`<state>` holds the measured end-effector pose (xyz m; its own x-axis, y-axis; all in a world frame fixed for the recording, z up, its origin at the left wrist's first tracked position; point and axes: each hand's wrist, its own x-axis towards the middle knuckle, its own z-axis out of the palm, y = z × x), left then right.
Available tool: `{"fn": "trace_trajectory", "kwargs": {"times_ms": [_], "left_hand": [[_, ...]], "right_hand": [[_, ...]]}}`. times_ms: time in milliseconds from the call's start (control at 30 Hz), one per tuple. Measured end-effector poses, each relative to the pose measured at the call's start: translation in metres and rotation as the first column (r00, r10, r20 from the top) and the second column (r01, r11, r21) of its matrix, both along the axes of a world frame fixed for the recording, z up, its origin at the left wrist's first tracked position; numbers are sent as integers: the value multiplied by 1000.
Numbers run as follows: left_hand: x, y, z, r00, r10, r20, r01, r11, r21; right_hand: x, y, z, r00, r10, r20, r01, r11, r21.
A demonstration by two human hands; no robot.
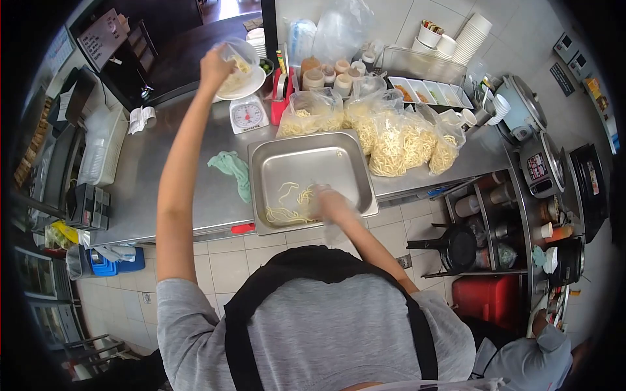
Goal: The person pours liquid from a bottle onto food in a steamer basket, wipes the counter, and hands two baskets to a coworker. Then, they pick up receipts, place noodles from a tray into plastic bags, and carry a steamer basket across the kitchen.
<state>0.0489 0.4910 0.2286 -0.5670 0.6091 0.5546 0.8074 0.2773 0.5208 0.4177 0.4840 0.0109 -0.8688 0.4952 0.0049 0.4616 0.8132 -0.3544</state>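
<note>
My left hand [215,68] reaches to the far left and grips the edge of a clear plastic bag [242,53] with some noodles in it. The bag rests over a white plate [254,85] on top of a kitchen scale [248,115]. My right hand [331,204] is smeared by motion over the front right of a deep steel tray [306,146], and something clear and plastic seems to cover it. A small heap of pale noodles [290,212] lies in the tray's front, beside this hand. Its fingers are too blurred to read.
Several bags of noodles [389,146] stand behind and right of the tray. A green cloth [232,171] lies to its left. Sauce bottles [313,79] and a condiment box [433,92] line the back. Another person [528,358] is at lower right.
</note>
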Motion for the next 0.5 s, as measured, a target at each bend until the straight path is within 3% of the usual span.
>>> {"fn": "trace_trajectory", "kwargs": {"times_ms": [67, 133, 233, 333, 400, 500], "left_hand": [[6, -21, 27, 957, -52, 286, 25, 995, 98], [0, -35, 35, 840, -289, 459, 147, 936, 320], [24, -66, 49, 708, -400, 581, 246, 912, 328], [54, -94, 47, 589, -458, 665, 332, 888, 318], [67, -107, 34, 505, -473, 722, 389, 871, 299], [91, -127, 19, 450, -448, 773, 406, 873, 269]], "right_hand": [[-20, -13, -12, 996, 51, -73, -47, 997, 53], [-40, -1, -56, 978, 116, -171, -111, 993, 38], [-54, 37, -90, 971, 179, -157, -196, 976, -99], [-42, 61, -11, 952, 171, -252, -293, 738, -607], [-38, 68, 43, 965, 41, -259, -254, 385, -887], [-37, 72, 121, 868, 128, -480, -490, 381, -784]]}}
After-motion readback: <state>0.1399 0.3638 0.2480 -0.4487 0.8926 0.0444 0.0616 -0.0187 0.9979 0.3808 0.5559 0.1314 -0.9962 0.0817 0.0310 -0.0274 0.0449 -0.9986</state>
